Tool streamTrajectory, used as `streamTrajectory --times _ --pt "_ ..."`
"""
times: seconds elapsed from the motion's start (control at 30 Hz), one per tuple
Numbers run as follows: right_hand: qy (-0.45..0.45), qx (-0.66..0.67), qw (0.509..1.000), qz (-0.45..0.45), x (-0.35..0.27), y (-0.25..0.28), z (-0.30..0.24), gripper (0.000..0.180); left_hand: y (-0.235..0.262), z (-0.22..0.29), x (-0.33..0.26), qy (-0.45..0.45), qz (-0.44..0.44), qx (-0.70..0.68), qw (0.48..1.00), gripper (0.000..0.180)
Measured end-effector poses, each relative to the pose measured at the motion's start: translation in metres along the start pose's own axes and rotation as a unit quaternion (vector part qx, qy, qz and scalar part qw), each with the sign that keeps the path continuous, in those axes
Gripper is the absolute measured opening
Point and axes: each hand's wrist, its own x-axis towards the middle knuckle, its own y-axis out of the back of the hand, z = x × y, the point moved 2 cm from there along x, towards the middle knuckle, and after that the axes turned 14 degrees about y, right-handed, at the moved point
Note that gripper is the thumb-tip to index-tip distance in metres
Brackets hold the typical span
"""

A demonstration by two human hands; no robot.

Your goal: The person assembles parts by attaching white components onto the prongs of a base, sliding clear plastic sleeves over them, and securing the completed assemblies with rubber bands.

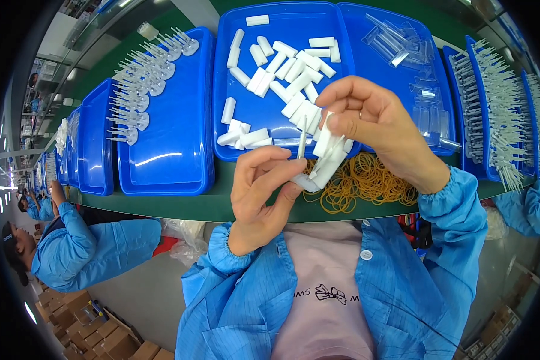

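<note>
Between the fingertips of my left hand is a clear plastic base with thin white prongs, its prongs pointing up. My right hand pinches a white rectangular block beside the prongs. A second white block stands against the same pronged piece; how it is attached is hidden. Both hands meet over the near edge of a blue tray with several loose white blocks in it. Under the right wrist lies a heap of tan rubber bands.
To the left, a blue tray carries rows of similar pronged pieces. A right-hand tray holds clear plastic pieces. Upright racks of white-pronged pieces stand farther right. Another person in a blue smock works at left.
</note>
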Motion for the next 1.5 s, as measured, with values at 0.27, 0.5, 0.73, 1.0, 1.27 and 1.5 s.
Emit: streamTrajectory --times 0.27,0.5,0.73,1.0,1.27,1.5 --pt "0.035 -0.016 0.999 0.021 0.002 0.006 -0.012 0.029 0.002 -0.005 -0.001 0.008 -0.001 -0.045 0.999 0.046" --pt "0.030 -0.046 0.998 0.003 0.006 0.002 -0.008 0.029 0.002 -0.008 -0.003 0.020 -0.012 -0.061 0.998 0.056" --pt "0.010 0.004 1.000 -0.005 -0.002 -0.019 -0.004 0.022 0.000 -0.009 -0.001 -0.001 0.005 -0.082 0.997 0.058" --pt "0.106 -0.219 0.963 -0.119 -0.001 -0.009 -0.008 0.018 0.002 -0.013 0.000 0.000 0.028 -0.074 0.997 0.058" --pt "0.010 -0.165 0.977 -0.137 -0.005 -0.021 -0.017 0.021 0.002 -0.019 -0.011 0.196 -0.032 -0.275 0.941 0.043" --pt "0.273 -0.522 0.798 -0.128 0.037 0.005 0.007 0.025 0.018 -0.029 -0.009 0.209 0.032 -0.263 0.941 0.027"
